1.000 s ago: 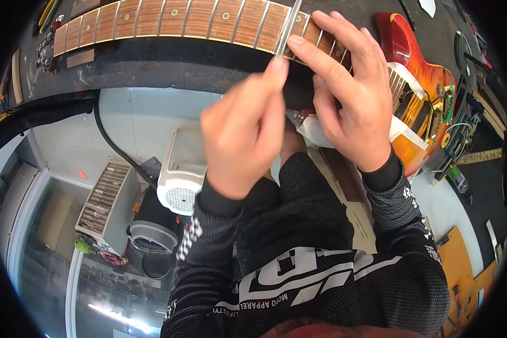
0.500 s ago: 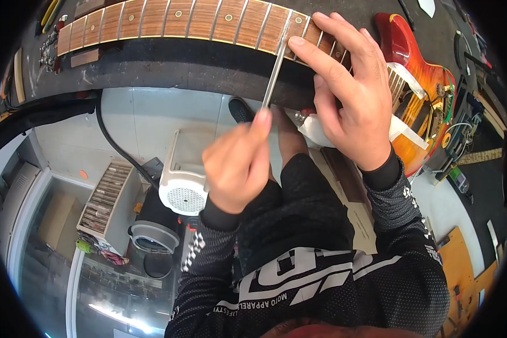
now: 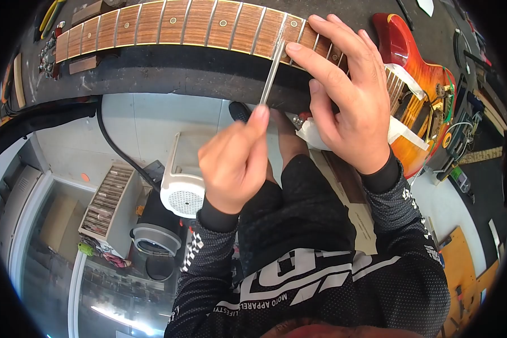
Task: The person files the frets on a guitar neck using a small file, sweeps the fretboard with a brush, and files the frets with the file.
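A guitar neck with a brown wooden fretboard (image 3: 191,23), metal frets and round inlay dots runs across the top of the view. My left hand (image 3: 235,160) is closed round the lower end of a slim metal file (image 3: 272,79). The file's far end lies on the fretboard along a fret, where pale scratches or dust show. My right hand (image 3: 352,93) rests over the neck with its fingers spread. Its index fingertip is beside the file's end; whether they touch I cannot tell. The sunburst guitar body (image 3: 414,155) is on the right, partly covered with white tape.
The neck lies above a dark workbench (image 3: 152,76). Wood blocks (image 3: 84,65) sit by the headstock end. Below the bench edge are a white stool (image 3: 186,200), a black hose (image 3: 115,143) and a box of slotted items (image 3: 110,203). Tools and a ruler (image 3: 481,156) lie at right.
My left hand and the file have shifted slightly left in view. The neck also appears slightly lower and further left. My right hand keeps its spread pose on the neck.
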### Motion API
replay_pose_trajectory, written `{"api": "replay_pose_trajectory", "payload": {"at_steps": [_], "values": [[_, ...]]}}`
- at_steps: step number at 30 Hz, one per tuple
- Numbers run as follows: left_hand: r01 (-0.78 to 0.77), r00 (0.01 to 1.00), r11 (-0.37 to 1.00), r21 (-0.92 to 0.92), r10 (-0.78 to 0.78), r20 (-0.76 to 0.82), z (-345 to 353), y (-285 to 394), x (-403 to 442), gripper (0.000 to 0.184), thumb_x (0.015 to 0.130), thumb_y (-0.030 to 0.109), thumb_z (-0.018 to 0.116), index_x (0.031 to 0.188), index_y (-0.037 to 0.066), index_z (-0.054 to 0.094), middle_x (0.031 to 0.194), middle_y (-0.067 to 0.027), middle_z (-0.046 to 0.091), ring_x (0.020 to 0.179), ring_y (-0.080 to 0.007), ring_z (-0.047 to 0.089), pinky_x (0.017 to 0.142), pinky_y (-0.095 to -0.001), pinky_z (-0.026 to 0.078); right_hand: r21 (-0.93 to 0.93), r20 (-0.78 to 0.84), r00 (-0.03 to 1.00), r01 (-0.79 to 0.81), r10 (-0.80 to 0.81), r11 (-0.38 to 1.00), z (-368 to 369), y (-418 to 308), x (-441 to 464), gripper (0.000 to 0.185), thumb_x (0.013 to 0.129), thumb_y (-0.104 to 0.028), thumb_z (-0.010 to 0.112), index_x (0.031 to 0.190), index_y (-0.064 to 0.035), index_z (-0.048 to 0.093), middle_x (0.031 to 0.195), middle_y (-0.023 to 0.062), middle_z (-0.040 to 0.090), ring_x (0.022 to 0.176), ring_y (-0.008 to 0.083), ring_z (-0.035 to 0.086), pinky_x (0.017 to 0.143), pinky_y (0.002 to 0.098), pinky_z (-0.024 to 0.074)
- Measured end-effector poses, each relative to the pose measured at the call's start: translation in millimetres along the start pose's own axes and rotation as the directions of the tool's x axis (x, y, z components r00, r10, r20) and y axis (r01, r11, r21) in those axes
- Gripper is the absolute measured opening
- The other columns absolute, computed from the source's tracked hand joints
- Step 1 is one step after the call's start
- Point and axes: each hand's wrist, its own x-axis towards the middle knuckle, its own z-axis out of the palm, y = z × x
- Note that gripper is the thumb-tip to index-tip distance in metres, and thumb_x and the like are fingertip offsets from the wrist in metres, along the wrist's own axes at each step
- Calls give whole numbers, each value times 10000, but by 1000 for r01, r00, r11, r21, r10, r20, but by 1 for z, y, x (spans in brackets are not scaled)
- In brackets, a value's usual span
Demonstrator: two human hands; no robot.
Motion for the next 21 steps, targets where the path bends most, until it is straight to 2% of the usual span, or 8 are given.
{"api": "replay_pose_trajectory", "payload": {"at_steps": [4,6,9,11,13,15,18,21], "values": [[-31,993,988,-149,13,-121,15,2,61,335,968,-151,739,1278,-29,776,800,-83,709,572,-128,578,562,-269,474,17,-9,999,-33,33,999,4,-1,-2,727,805,74,720,1460,-238,752,1582,148,634,1489,406,596,1242,613,423],[26,975,962,-273,-84,-204,1,10,78,311,1041,-94,705,1350,-61,697,798,-85,712,558,-79,525,519,-241,415,-12,15,999,-37,37,999,3,-2,-1,739,808,39,740,1484,-261,742,1611,148,607,1496,397,581,1245,607,411],[104,924,873,-476,-262,-279,-27,8,83,395,1117,-4,617,1488,-101,523,701,-61,595,503,-76,425,463,-251,348,-57,88,996,-13,18,998,-3,-9,4,756,812,-21,772,1515,-296,725,1656,149,561,1504,382,555,1254,604,383],[99,920,792,-603,-304,-248,-41,3,81,380,1176,113,532,1495,-94,520,638,-21,478,507,-69,371,456,-244,332,-32,127,991,-28,31,999,-8,-8,5,764,812,-54,790,1526,-319,717,1681,151,533,1507,377,540,1260,606,363],[135,915,759,-637,-342,-213,-52,-4,78,417,1214,216,454,1487,-87,540,640,-10,454,508,-66,363,465,-238,323,-42,111,985,-127,131,991,-12,-13,13,744,824,-86,811,1520,-333,719,1684,160,527,1515,389,533,1279,624,335],[164,908,643,-748,-394,-140,-55,-5,76,444,1225,263,418,1475,-78,555,649,-4,453,507,-69,354,472,-238,319,-102,108,978,-168,179,980,-16,-16,22,731,837,-90,812,1520,-330,717,1691,160,519,1532,394,521,1291,630,318],[189,894,512,-838,-443,-69,-50,-2,75,457,1234,292,386,1462,-60,569,660,1,454,510,-76,348,477,-247,323,-36,118,991,-57,60,998,-15,-12,16,680,829,-85,813,1471,-298,745,1683,144,533,1549,394,510,1309,642,284],[226,889,490,-842,-457,-27,-40,4,70,433,1227,296,409,1458,-36,563,661,-1,441,518,-80,347,481,-260,333,105,200,978,30,-51,994,-30,-14,7,506,796,-24,786,1261,-224,800,1609,112,610,1541,392,528,1325,654,238]]}}
